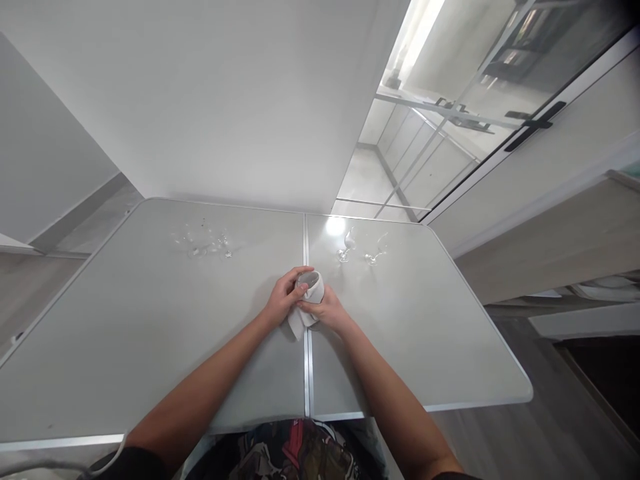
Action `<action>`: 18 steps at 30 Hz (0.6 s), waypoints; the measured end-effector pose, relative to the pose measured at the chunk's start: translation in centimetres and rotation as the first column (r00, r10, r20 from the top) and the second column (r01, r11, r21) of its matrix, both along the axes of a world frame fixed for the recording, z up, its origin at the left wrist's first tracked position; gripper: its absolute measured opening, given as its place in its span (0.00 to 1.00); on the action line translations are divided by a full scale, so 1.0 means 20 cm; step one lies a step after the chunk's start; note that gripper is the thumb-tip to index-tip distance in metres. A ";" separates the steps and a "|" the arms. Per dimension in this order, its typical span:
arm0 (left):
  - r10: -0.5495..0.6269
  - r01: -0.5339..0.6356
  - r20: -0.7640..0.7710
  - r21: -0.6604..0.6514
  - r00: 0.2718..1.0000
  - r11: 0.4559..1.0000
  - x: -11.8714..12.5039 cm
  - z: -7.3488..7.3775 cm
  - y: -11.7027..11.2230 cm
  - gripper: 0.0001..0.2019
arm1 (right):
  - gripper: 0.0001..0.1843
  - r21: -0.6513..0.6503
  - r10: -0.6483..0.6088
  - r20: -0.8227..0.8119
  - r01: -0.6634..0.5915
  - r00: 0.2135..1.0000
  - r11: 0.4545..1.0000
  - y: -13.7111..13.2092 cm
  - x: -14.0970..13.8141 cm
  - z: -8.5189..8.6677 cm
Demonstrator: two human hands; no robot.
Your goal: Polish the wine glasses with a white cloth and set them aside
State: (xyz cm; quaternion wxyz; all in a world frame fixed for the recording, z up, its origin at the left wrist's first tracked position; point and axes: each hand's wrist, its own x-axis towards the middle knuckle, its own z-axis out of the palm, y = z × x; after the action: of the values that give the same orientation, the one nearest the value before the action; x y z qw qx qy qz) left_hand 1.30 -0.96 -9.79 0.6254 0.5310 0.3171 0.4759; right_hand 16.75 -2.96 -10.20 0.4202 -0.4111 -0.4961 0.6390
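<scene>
Over the middle seam of the table, both hands hold a clear drinking glass [308,278] with a white wrap [316,292], paper or cloth, around its bowl. The glass's open rim faces up toward me. My left hand [285,297] is closed on the wrapped glass from the left, its thumb near the rim. My right hand [327,310] is closed round the lower part from the right. A loose end of the wrap [297,325] hangs below the hands. Part of what looks like a clear round foot shows beneath them.
Two clear stemmed glasses, one [343,255] and another [371,259], are at the back right of the pale table [400,333]. More clear glassware [227,252] is at the back left. A white wall panel [225,100] borders the far edge; a glazed door [425,140] is to the right.
</scene>
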 end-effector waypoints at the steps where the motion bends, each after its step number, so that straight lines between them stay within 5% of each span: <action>1: -0.006 0.006 0.003 -0.001 1.000 1.000 0.00 0.00 0.01 0.26 | 0.25 0.007 0.008 0.019 -0.008 1.000 1.000 0.00 0.00 0.00; 5: -0.025 0.022 0.066 0.042 0.997 0.999 -0.01 0.00 0.02 0.27 | 0.18 0.032 0.010 0.104 -0.013 0.995 0.999 0.00 0.01 -0.03; 14: -0.011 0.001 0.189 0.056 0.982 0.998 -0.02 0.00 0.02 0.26 | 0.23 0.157 0.091 0.216 -0.127 0.972 0.979 0.01 0.06 -0.03; 16: 0.017 -0.029 0.241 0.047 0.970 0.998 -0.02 0.00 0.02 0.27 | 0.23 0.186 0.056 0.200 -0.094 0.978 0.978 0.02 0.07 -0.04; 18: 0.047 -0.057 0.276 0.030 0.960 0.998 -0.02 0.00 0.03 0.27 | 0.22 0.175 -0.089 0.117 0.068 0.989 0.982 0.04 0.08 -0.05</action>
State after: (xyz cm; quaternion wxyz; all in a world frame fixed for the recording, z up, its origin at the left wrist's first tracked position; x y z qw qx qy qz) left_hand 0.91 -0.36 -9.72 0.6406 0.4628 0.2317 0.5672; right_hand 18.27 -2.11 -11.30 0.4470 -0.4319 -0.5576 0.5502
